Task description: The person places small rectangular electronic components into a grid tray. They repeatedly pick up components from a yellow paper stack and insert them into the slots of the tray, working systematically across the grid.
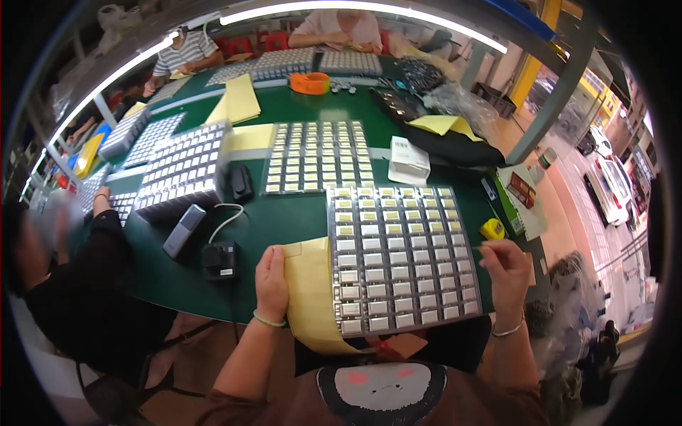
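Observation:
A clear plastic tray point(398, 270) of small white rectangular pieces lies in front of me at the table's near edge. Pieces in its far rows carry yellowish tops, while the nearer rows are plain white. My left hand point(271, 285) grips the edge of a yellow paper sheet point(309, 298), which hangs over the table edge beside the tray. Right of the tray, my right hand point(506, 273) is raised, thumb and forefinger pinched together. A thin sliver seems to stick out at its fingertips, too small to name.
Beyond lies another filled tray point(320, 156); tall stacked trays point(181, 174) stand left. Nearby are a black adapter point(221, 261), a grey box-shaped device point(185, 231), a white carton point(408, 160) and a yellow tape measure point(492, 228). A co-worker's dark sleeve point(106, 245) is at left.

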`<action>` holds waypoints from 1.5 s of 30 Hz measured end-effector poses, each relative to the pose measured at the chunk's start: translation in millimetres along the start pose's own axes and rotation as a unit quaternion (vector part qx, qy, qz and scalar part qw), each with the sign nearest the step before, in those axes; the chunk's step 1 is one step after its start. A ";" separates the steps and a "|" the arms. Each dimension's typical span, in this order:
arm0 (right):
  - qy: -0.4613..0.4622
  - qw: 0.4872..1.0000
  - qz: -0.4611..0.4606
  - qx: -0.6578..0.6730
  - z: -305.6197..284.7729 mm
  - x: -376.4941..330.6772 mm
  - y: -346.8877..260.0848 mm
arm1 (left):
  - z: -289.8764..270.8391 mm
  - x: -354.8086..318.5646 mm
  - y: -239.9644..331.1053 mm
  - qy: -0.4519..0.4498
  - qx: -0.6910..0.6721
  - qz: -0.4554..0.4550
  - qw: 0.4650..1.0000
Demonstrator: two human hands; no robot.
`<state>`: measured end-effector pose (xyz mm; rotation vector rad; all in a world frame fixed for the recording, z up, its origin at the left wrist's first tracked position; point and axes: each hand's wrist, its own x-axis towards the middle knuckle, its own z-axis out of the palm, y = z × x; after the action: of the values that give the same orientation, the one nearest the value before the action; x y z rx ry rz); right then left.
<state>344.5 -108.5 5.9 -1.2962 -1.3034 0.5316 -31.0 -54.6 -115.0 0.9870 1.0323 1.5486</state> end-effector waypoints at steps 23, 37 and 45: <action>-0.154 0.975 0.161 -0.001 146.2 36.5 -2.3 | 3.0 -4.3 11.5 -0.027 -0.018 -0.061 0.998; -0.102 0.985 0.094 -0.105 164.9 27.0 -0.2 | 2.0 -6.1 11.9 -0.020 0.003 -0.057 0.998; -0.093 0.987 0.097 -0.094 164.9 26.1 1.1 | 3.4 -6.4 12.2 -0.025 0.002 -0.052 0.998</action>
<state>204.8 -21.7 -23.3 -1.5707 -1.4140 0.6920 -30.2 -62.2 -103.1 0.9548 1.0361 1.4319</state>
